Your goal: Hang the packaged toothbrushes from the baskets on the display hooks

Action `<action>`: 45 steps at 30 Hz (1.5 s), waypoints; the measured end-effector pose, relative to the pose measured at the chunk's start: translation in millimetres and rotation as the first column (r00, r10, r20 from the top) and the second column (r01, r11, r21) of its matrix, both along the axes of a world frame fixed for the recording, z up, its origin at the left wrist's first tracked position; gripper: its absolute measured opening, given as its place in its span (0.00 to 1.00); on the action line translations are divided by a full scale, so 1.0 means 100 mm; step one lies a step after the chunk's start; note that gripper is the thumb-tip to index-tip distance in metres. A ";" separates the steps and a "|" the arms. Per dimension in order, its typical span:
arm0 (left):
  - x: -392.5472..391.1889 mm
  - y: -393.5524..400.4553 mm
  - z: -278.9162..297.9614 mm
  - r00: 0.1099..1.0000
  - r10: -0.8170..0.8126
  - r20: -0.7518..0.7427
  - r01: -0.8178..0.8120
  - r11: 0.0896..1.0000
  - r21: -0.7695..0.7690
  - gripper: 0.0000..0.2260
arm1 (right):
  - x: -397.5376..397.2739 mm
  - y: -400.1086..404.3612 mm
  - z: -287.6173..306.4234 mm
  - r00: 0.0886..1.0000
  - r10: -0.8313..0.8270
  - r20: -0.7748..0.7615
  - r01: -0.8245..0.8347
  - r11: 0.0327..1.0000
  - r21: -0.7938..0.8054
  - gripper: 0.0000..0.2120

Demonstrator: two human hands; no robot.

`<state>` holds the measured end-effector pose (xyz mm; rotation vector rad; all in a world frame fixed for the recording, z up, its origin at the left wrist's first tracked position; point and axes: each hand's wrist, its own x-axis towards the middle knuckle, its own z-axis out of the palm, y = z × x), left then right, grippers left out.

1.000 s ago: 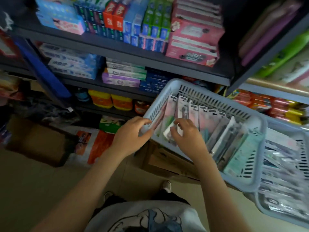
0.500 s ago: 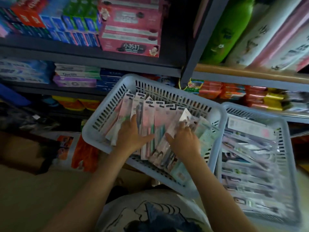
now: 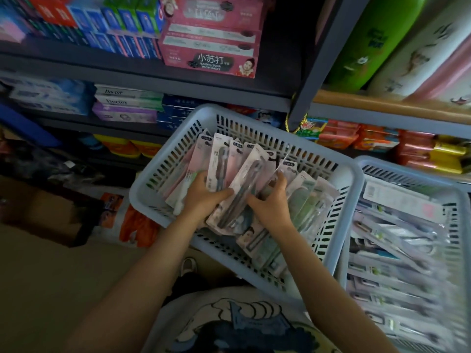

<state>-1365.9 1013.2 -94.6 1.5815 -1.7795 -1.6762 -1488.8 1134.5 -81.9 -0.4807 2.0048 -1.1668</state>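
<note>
Both our hands have gone deeper into the pale blue basket [image 3: 341, 200] at frame centre: left hand [image 3: 201, 197] and right hand [image 3: 274, 200] now gather a fanned bunch of packaged toothbrushes [image 3: 244, 174], each grip curled round the cards. We judge lifting comes next; no hooks show. The packs are flat pink and green blister cards, overlapping.

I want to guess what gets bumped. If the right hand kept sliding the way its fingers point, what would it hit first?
Probably more toothbrush packs: the right hand points up and away over the fanned stack. Past them stands the basket's slotted far wall. Depth is hard to judge here.
</note>
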 end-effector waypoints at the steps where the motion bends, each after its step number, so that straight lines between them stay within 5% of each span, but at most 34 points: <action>1: -0.01 -0.01 0.03 1.000 -0.006 -0.013 0.007 0.998 0.067 0.24 | -0.01 0.01 -0.01 1.000 0.000 0.012 0.000 1.000 -0.021 0.44; 8: 0.00 0.04 0.11 0.980 -0.037 -0.198 0.071 0.983 0.170 0.19 | 0.04 -0.06 0.00 0.989 0.125 0.082 -0.118 0.989 -0.084 0.19; 11: 0.07 -0.04 0.20 0.972 0.058 -0.229 0.009 0.960 0.280 0.11 | 0.05 -0.08 -0.07 0.994 0.080 0.077 -0.070 0.989 -0.128 0.24; 15: 0.15 -0.10 0.32 0.954 0.112 -0.279 0.013 0.912 0.411 0.07 | 0.07 -0.14 -0.05 0.956 -0.071 0.283 0.103 0.990 -0.101 0.42; 18: 0.16 -0.07 0.35 0.963 0.075 -0.257 0.048 0.896 0.441 0.09 | 0.05 -0.20 0.05 0.973 -0.020 0.228 0.038 0.996 -0.078 0.19; 20: 0.14 -0.03 0.39 0.968 0.063 -0.241 0.065 0.872 0.486 0.09 | 0.06 -0.21 0.11 0.996 0.071 0.054 -0.069 0.997 -0.036 0.13; 25: 0.16 0.01 0.41 0.948 0.113 -0.298 0.072 0.835 0.546 0.10 | 0.14 -0.29 0.14 0.960 0.183 -0.213 -0.177 0.983 0.049 0.29; 28: 0.20 -0.02 0.39 0.968 0.033 -0.250 0.078 0.903 0.423 0.11 | 0.16 -0.33 0.11 0.952 0.221 -0.210 -0.226 0.974 0.002 0.25; 33: 0.26 -0.15 0.36 0.974 0.148 -0.171 -0.093 0.952 0.292 0.12 | -0.07 -0.36 0.11 0.959 0.184 -0.216 -0.173 0.983 0.068 0.10; 35: 0.24 -0.19 0.37 0.973 0.181 -0.142 -0.136 0.950 0.281 0.08 | -0.21 -0.37 0.07 0.952 0.147 -0.269 -0.112 0.983 0.144 0.17; 37: 0.19 -0.21 0.37 0.978 0.182 -0.102 -0.147 0.948 0.282 0.07 | -0.26 -0.40 0.03 0.947 0.210 -0.242 -0.145 0.954 0.263 0.26; 41: 0.13 -0.22 0.28 0.981 0.183 -0.059 -0.160 0.947 0.278 0.20 | -0.16 -0.46 0.01 0.966 0.246 -0.081 -0.206 0.921 0.331 0.39; 45: 0.13 -0.21 0.25 0.989 0.124 -0.077 -0.096 0.948 0.303 0.23 | -0.08 -0.46 -0.07 0.983 0.183 -0.024 -0.169 0.944 0.282 0.30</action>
